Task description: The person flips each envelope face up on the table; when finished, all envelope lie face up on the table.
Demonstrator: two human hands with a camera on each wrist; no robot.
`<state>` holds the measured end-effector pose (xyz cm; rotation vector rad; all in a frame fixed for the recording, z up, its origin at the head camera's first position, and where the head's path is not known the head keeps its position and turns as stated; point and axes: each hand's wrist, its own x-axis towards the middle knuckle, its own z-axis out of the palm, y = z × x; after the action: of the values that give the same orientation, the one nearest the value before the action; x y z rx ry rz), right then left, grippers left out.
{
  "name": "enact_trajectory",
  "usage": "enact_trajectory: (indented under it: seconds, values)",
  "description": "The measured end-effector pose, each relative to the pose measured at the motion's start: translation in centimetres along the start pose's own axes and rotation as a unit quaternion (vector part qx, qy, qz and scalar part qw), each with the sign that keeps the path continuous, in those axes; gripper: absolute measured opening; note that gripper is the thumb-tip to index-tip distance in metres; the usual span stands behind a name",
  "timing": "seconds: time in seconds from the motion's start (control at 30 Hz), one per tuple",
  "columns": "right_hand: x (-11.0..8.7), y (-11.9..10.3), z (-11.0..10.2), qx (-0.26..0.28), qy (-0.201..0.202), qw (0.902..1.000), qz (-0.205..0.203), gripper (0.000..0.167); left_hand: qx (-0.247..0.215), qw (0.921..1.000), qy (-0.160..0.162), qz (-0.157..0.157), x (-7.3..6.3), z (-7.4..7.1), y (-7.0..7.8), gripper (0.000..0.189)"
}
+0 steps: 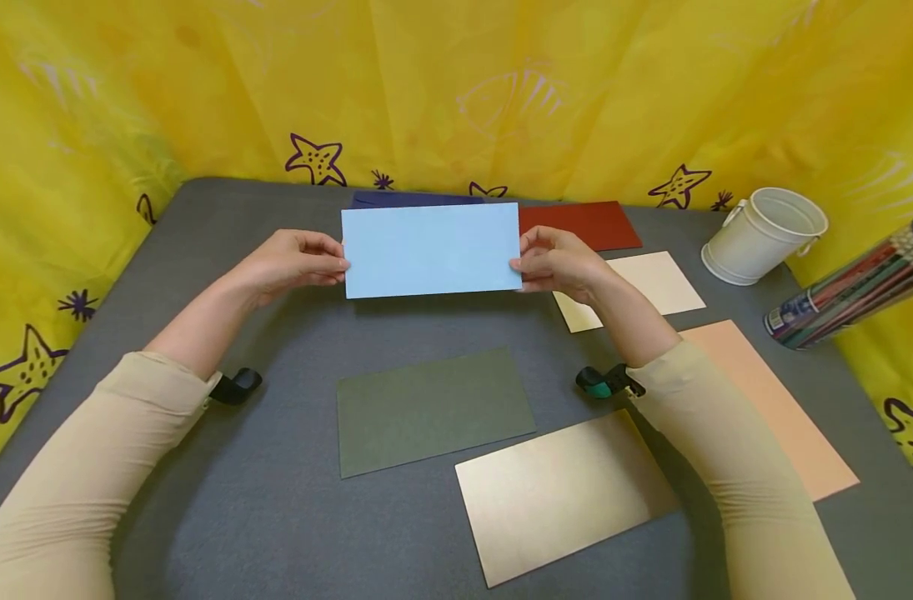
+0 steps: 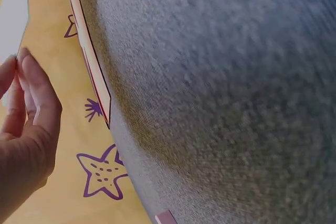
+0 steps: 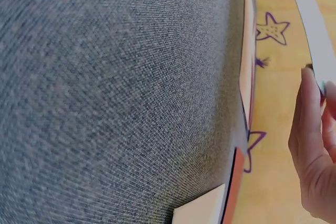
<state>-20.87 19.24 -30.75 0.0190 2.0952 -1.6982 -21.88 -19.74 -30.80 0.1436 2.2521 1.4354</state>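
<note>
Between my two hands a light blue envelope (image 1: 431,250) is held up above the grey table, its plain face toward the head camera. My left hand (image 1: 294,265) pinches its left short edge between thumb and fingers. At the opposite short edge, the thumb of my right hand (image 1: 557,262) lies on the front, with the fingers behind. The left wrist view shows the thumb and fingertips meeting at the edge of the envelope (image 2: 13,14). In the right wrist view the envelope (image 3: 314,22) is seen nearly edge-on. Behind it, a dark blue envelope (image 1: 411,199) is partly hidden.
An olive green envelope (image 1: 435,412) and a gold one (image 1: 564,496) lie in front. To the right are a red one (image 1: 587,223), a cream one (image 1: 659,283) and a peach one (image 1: 756,392). A white bucket (image 1: 756,237) and a pencil tube (image 1: 846,287) stand at the right edge.
</note>
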Motion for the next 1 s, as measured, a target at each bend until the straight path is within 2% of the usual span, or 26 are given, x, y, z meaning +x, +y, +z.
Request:
enact_trajectory:
  seconds: [0.17,0.43,0.6,0.8,1.0]
  values:
    - [0.07,-0.21,0.18,0.053,0.019,0.9984,-0.007,0.011,-0.008,0.9992,0.037,0.01,-0.06,-0.28,-0.03,0.029]
    - [0.13,-0.21,0.52,0.069,0.038,0.9965,-0.028,0.016,-0.093,0.9936,0.051,0.038,-0.12,-0.26,-0.07,0.003]
    - [0.23,-0.02,0.63,0.067,0.041,0.996,-0.043,0.016,-0.125,0.9902,0.047,0.043,0.09,-0.19,-0.2,0.003]
    - [0.27,0.0,0.76,0.098,0.04,0.9934,-0.046,0.016,-0.139,0.9878,0.059,0.037,0.3,-0.29,-0.26,0.008]
    - [0.52,0.14,0.82,0.103,0.047,0.9928,-0.04,0.022,-0.152,0.9863,0.055,0.036,0.18,-0.6,-0.38,0.016]
